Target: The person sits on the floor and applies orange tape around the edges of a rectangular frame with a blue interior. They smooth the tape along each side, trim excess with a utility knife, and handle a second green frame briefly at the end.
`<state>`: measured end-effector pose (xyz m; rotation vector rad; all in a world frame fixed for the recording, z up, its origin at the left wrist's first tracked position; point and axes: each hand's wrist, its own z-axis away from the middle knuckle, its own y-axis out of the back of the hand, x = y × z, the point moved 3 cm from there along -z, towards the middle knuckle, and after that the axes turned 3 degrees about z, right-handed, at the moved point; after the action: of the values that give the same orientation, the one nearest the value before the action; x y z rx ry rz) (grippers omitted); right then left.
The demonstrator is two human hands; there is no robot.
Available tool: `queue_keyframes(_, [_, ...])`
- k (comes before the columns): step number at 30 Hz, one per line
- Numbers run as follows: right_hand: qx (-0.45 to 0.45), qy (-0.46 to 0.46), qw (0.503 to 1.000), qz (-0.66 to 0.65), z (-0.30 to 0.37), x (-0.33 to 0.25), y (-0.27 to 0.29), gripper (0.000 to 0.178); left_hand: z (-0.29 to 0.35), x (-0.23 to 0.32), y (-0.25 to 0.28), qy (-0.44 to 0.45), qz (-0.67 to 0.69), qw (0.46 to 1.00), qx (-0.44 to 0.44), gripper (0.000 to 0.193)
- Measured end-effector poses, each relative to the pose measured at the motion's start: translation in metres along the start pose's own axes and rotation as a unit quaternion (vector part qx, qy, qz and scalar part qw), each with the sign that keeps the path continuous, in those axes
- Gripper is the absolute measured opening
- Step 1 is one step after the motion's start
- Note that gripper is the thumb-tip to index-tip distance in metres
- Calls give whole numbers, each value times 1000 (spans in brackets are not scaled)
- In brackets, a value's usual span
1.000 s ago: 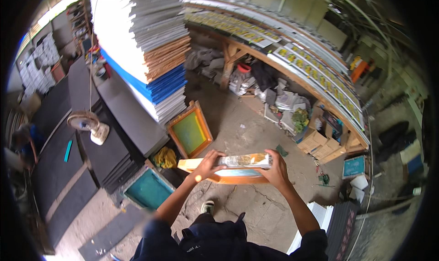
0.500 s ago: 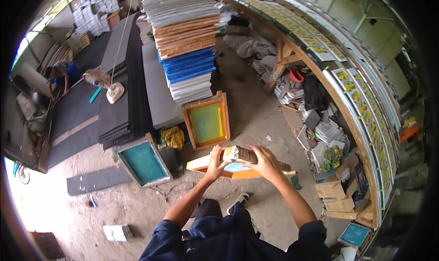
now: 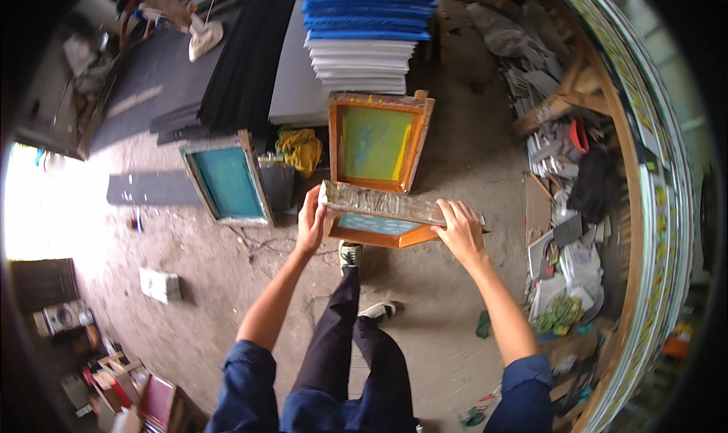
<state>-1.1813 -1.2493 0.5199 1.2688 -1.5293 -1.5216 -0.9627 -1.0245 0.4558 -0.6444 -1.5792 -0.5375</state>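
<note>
Both hands hold a wooden screen-printing frame (image 3: 379, 201) in front of me, its worn, grey-brown long edge facing up. Below that edge show its light blue mesh (image 3: 368, 224) with pale shapes and an orange inner side. My left hand (image 3: 309, 224) grips the left end, fingers closed against the corner. At the right end, my right hand (image 3: 461, 228) is closed over the edge, fingers on top and thumb underneath. Just beyond, a second frame (image 3: 419, 149) with yellow-green mesh leans against a stack of sheets. To the left stands a frame with teal mesh (image 3: 227, 184).
Blue and white sheets (image 3: 362, 65) are piled ahead, with a yellow cloth (image 3: 301, 151) beside them. Dark boards (image 3: 235, 61) lie at the far left near a fan (image 3: 203, 40) and a crouching person. Clutter lies under a wooden rack (image 3: 629, 205) at right. A white bundle (image 3: 159, 284) sits on the floor.
My hands have spread apart along the held frame, whose long edge now faces up. My view has shifted, so the piled sheets sit higher in it and my legs show more.
</note>
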Motion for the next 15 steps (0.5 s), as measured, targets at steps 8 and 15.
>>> queue_keyframes(8, [-49, 5, 999, 17, -66, 45, -156, 59, -55, -156, 14, 31, -131, 991, 9, 50])
queue_keyframes(15, [-95, -5, 994, 51, -140, 72, -229, 60, -132, -234, 21, 81, -128, 988, 11, 52])
